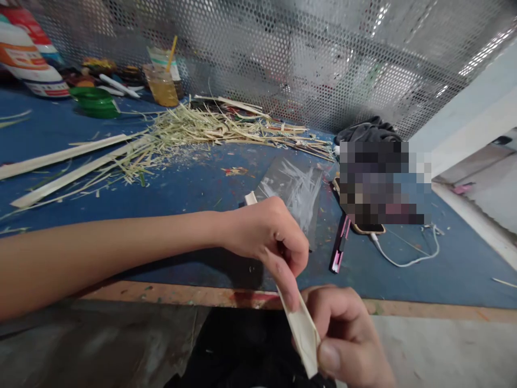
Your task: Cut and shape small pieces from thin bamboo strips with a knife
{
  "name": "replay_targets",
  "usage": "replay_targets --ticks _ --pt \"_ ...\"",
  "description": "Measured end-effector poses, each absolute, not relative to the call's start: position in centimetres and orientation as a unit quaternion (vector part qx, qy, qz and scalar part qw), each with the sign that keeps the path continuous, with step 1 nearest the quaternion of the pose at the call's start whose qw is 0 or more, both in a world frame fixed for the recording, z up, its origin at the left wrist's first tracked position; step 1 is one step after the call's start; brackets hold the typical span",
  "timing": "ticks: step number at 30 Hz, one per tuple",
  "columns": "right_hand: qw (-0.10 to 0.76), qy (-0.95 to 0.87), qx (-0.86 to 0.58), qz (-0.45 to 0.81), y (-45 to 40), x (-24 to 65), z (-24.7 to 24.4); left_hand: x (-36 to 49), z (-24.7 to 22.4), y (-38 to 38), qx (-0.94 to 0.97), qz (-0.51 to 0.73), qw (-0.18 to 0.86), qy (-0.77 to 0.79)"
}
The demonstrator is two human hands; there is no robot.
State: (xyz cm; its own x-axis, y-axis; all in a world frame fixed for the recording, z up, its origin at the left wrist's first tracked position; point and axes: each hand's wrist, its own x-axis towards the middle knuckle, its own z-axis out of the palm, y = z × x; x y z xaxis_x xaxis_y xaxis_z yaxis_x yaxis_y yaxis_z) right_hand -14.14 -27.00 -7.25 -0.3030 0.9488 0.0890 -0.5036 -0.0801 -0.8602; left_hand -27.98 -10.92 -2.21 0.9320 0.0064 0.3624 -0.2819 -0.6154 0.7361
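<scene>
A pale, flat bamboo-like strip (304, 337) slants down from the table over its front edge towards my lap. My left hand (272, 231) is closed around its upper part, fingers curled under and thumb pressed flat on its face. The strip's far end shows beyond my left wrist, above the table. At the near end, my right hand (349, 334) pinches the strip's right edge between thumb and fingers. Close beyond my left hand lies a dark, scuffed flat sheet (297, 186) with whitish streaks. Whether any small tool is in either hand is hidden.
Shavings (189, 126) and long pale strips (81, 167) spread across the blue table (194, 188). A pink-and-black box cutter (340, 245) and a charging phone (369, 228) lie right. Bottles, a green container (95, 101) and a jar (161, 86) stand back left, before perforated metal (258, 54).
</scene>
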Motion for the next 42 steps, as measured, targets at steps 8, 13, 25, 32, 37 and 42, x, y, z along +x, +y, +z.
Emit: replay_targets --ticks 8,13,25,32,37,42 --pt "0.603 -0.442 -0.222 0.626 -26.6 -16.7 -9.0 -28.0 -1.6 -12.7 0.841 0.213 0.491 -0.078" --pt "0.714 -0.352 -0.148 0.586 -24.7 -19.2 -6.2 -28.0 -1.9 -12.9 0.846 0.232 0.477 -0.047" --pt "0.712 -0.227 -0.056 0.662 -20.3 -16.3 0.8 -28.4 -1.5 -10.2 0.910 0.293 0.268 0.120" --pt "0.790 -0.266 -0.068 0.548 -20.5 -18.9 2.0 -27.9 -1.9 -13.6 0.820 0.334 0.430 0.175" --pt "0.815 -0.264 -0.093 0.508 -19.5 -19.5 1.4 -27.6 -2.9 -13.4 0.791 0.357 0.459 0.192" --pt "0.823 -0.263 -0.062 0.500 -19.3 -19.6 0.9 -27.4 -3.3 -13.4 0.784 0.377 0.447 0.210"
